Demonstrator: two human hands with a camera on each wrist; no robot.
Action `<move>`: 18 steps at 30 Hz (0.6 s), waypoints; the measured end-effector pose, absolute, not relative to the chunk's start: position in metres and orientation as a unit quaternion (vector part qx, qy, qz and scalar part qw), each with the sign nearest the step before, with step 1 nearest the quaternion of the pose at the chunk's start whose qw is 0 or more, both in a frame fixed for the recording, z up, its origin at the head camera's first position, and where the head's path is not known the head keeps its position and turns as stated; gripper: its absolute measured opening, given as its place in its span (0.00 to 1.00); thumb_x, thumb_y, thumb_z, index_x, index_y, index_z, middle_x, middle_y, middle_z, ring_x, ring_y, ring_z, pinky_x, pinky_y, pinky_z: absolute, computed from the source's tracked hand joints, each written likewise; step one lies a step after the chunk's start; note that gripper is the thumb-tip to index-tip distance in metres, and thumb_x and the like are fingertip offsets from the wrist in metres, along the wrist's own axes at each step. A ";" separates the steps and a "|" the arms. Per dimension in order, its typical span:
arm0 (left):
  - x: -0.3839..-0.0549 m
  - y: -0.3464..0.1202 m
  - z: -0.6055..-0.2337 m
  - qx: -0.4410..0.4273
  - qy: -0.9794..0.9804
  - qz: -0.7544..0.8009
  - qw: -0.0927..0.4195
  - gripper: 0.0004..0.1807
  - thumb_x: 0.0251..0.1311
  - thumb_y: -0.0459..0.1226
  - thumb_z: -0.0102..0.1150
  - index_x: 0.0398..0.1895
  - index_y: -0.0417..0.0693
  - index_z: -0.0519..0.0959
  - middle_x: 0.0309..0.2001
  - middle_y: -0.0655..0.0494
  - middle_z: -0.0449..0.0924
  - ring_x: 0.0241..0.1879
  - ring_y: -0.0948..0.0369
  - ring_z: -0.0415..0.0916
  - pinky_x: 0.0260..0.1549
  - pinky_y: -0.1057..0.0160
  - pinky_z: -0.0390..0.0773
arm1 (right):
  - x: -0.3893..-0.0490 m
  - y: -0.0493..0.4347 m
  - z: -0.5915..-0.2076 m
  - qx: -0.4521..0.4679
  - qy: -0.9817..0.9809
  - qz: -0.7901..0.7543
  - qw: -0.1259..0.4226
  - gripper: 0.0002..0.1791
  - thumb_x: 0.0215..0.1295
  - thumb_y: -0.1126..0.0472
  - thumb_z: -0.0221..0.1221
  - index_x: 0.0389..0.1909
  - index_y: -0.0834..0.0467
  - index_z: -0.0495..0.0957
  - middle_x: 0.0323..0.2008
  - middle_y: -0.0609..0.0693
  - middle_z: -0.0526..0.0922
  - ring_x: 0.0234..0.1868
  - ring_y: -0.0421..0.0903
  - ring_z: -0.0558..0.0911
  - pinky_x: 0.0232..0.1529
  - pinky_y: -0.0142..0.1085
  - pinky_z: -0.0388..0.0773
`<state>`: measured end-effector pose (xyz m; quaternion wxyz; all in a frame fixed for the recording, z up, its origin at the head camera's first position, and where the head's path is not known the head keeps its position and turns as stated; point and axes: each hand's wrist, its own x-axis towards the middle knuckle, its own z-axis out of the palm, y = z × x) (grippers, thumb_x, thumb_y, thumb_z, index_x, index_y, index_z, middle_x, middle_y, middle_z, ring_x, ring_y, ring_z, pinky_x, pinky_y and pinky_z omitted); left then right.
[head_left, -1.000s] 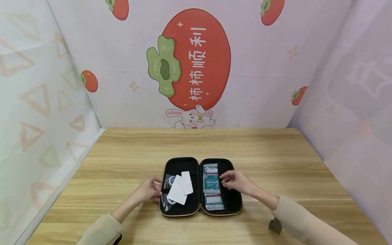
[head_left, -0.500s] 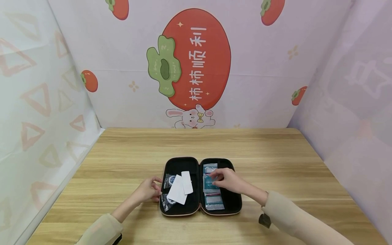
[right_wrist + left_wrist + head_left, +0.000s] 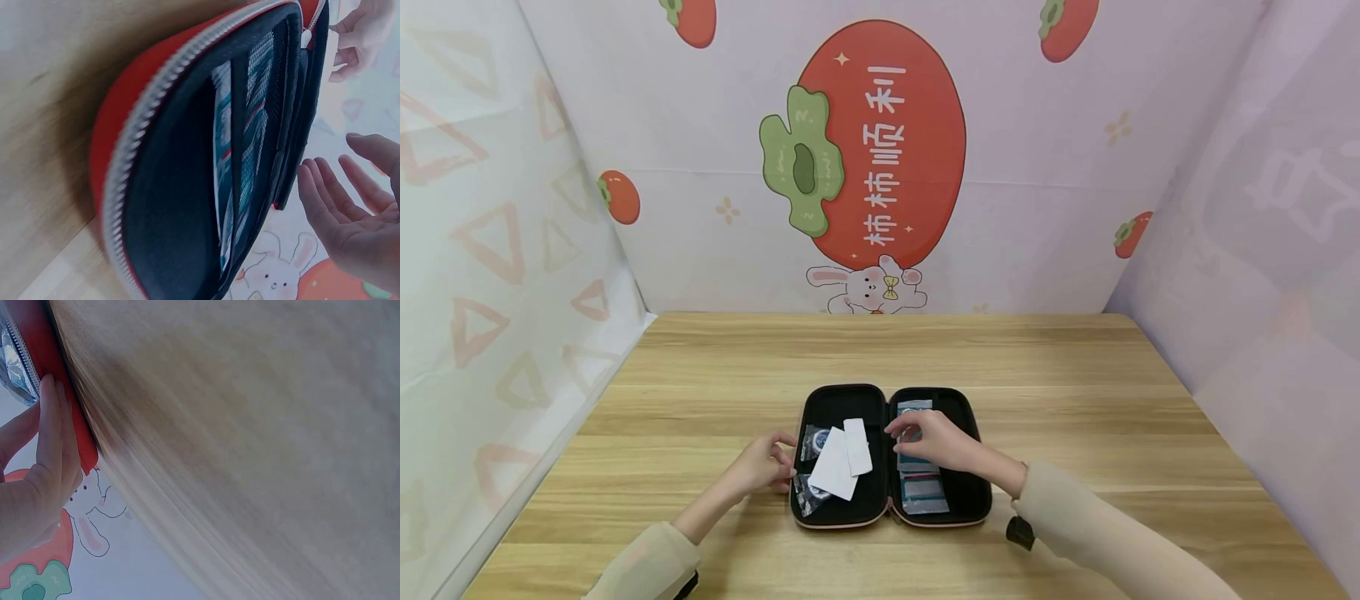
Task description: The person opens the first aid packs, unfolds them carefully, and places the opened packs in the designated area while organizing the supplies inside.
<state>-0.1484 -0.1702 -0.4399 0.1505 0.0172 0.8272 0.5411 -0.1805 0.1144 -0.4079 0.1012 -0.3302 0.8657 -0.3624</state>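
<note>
An unfolded zippered case [image 3: 958, 500], black inside with a red outer shell, lies on the table. My left hand [image 3: 762, 468] rests at its left rim; in the left wrist view, nearly straight fingers [image 3: 53, 425] touch the red side wall. My right hand [image 3: 936, 440] hovers over the right half with loosely bent fingers and nothing between them. Below it, teal-and-clear packets [image 3: 923, 493] sit behind a mesh pocket, partly hidden by the hand. The left half holds white cards [image 3: 835, 471] and clear packets [image 3: 808, 497] with round blue-and-white contents.
The wooden table [image 3: 1075, 375] extends around the case. A patterned cloth backdrop [image 3: 1045, 150] stands behind it, with pale cloth on both sides. A dark strap piece [image 3: 1020, 532] hangs below the right sleeve.
My right hand has moved left from the right half's dark inner side, across the teal packets, towards the case's hinge. The left hand and the case stay in place.
</note>
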 end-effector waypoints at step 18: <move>-0.148 -0.170 -0.439 0.013 0.828 0.540 0.150 0.21 0.41 0.16 0.46 0.44 0.25 0.65 0.23 0.48 0.69 0.18 0.61 0.71 0.21 0.61 0.81 | -0.182 0.087 -0.413 -0.360 0.862 -0.341 0.102 0.16 0.53 0.65 0.59 0.44 0.63 0.76 0.41 0.52 0.78 0.43 0.47 0.76 0.44 0.37 0.76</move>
